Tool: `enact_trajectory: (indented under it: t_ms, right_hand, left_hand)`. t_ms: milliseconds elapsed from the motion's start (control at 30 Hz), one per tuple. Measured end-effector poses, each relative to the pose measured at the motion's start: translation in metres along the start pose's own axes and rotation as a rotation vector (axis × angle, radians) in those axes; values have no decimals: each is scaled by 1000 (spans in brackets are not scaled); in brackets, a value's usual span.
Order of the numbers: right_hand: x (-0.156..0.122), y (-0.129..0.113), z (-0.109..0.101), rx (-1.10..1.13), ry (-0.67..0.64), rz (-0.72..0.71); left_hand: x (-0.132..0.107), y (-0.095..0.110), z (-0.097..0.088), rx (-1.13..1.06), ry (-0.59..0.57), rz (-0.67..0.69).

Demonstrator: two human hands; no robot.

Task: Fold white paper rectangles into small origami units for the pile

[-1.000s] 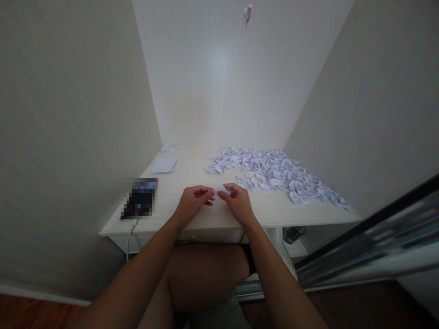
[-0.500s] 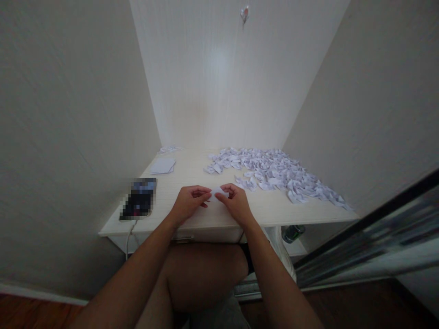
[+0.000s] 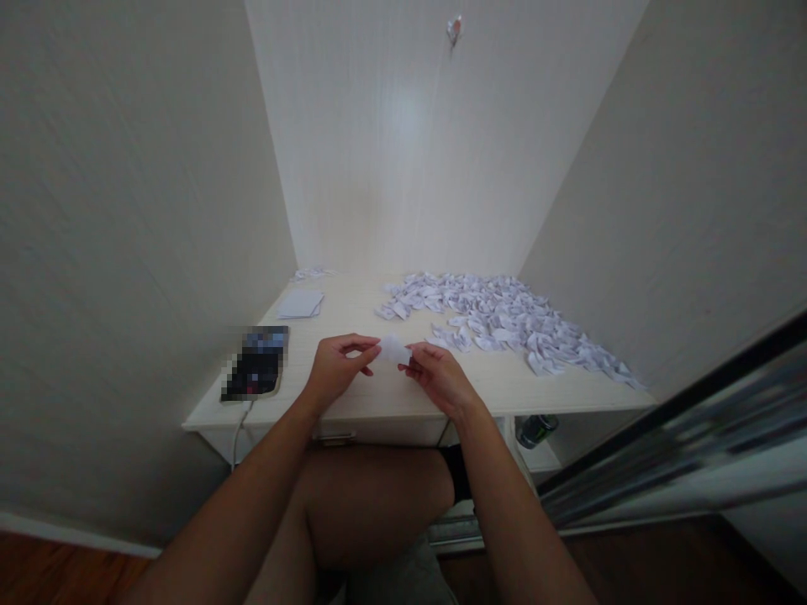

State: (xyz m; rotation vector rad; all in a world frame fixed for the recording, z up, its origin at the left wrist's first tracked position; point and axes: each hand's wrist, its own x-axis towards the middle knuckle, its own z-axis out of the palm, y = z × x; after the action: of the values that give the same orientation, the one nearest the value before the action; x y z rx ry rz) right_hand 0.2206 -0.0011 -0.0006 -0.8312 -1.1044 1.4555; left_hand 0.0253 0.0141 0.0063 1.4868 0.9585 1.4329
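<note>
Between my hands, over the front part of the white desk [image 3: 353, 395], is a small piece of white paper [image 3: 394, 349]. My left hand [image 3: 344, 361] pinches its left edge between thumb and fingers. The right edge is pinched by my right hand [image 3: 435, 374], whose fingertips partly cover the paper. Whether the piece is folded I cannot tell. Beyond and to the right of my hands spreads a large pile of small folded white papers [image 3: 498, 311]. A stack of flat white sheets [image 3: 301, 304] lies at the back left.
A phone-like device [image 3: 255, 363], blurred out, lies at the desk's left edge with a white cable [image 3: 237, 433] hanging down. More paper bits [image 3: 310, 273] sit in the back left corner. A dark can [image 3: 535, 430] stands on a shelf below the desk's right side. Walls enclose the desk.
My hands have moved slightly apart and more of the paper shows between them. The right hand has turned, with its fingers now gripping the paper's right edge.
</note>
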Motion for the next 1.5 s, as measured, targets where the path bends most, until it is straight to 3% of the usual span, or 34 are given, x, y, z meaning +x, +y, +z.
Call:
enact_trajectory:
  t_ms: [267, 533, 900, 1033, 1233, 1500]
  right_hand:
    - [4, 5, 3, -123, 69, -74]
    - [8, 11, 0, -394, 129, -255]
    - [7, 9, -3, -190, 189, -143]
    - [7, 8, -2, -154, 162, -137]
    - [6, 7, -2, -123, 135, -126]
    - [1, 6, 2, -440, 65, -243]
  left_hand:
    - [-1, 7, -7, 23, -27, -41]
    - [-3, 5, -6, -22, -109, -68]
    - [-4, 7, -15, 293, -218, 144]
    - [-4, 6, -14, 328, -201, 209]
    - [-5, 5, -13, 279, -139, 189]
    - [-3, 1, -19, 209, -82, 139]
